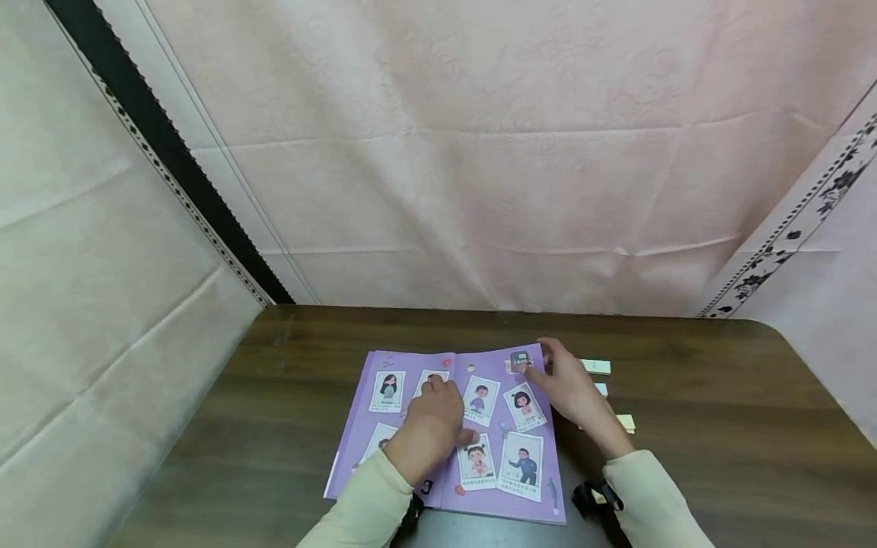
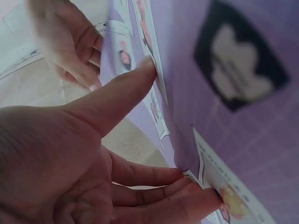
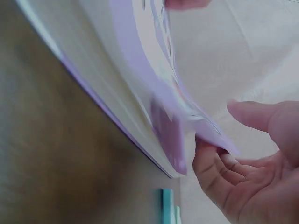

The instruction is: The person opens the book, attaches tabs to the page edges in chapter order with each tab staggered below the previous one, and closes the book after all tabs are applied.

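Observation:
A purple book lies spread open on the wooden table, its pages printed with cartoon people in white frames. My left hand rests across the middle of the book; its fingertips touch the left page near the fold, and its thumb extends over the right page. At the upper right corner, my right hand holds the page edge. In the right wrist view, its fingers curl behind the lifted page, while the thumb stands apart in front. More pages and the cover lie below that page.
Small pale green, bluish and yellowish blocks or strips lie right of the book, partly behind the right arm. The wooden table extends on both sides. Light fabric hangs behind its far edge.

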Tool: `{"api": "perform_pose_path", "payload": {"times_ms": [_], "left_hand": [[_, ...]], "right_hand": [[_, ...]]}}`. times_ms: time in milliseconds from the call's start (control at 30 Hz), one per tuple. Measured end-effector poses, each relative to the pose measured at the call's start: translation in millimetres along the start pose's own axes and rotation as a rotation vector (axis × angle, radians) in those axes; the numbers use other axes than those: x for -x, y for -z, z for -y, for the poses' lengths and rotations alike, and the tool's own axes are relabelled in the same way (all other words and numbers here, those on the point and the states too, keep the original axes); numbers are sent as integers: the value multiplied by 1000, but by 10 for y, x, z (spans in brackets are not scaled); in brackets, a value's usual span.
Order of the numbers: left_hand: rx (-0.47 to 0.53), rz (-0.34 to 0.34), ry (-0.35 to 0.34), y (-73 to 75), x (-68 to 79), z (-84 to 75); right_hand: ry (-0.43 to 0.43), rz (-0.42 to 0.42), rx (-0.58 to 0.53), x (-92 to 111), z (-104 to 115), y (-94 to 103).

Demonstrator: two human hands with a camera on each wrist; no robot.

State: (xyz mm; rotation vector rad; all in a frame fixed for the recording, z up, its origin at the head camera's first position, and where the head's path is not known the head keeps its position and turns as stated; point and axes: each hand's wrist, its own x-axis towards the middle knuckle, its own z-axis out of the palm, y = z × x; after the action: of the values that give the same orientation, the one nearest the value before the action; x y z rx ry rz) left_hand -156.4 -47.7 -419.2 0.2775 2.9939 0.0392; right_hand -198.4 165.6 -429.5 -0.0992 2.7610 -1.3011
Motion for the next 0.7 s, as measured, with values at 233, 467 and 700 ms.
{"api": "perform_pose_path", "payload": {"times_ms": [233,467,700], "left_hand": [[26,-18,11,-15,12,2],[24,-44,-13,-22,16,-1],[35,-116,-55,-55,98,-9]], "right_hand": [[-107,29,-176,217,-42,-116],[-132,17,-232,245,-64,-130],[-130,58,-232,284,-83,-164]]}}
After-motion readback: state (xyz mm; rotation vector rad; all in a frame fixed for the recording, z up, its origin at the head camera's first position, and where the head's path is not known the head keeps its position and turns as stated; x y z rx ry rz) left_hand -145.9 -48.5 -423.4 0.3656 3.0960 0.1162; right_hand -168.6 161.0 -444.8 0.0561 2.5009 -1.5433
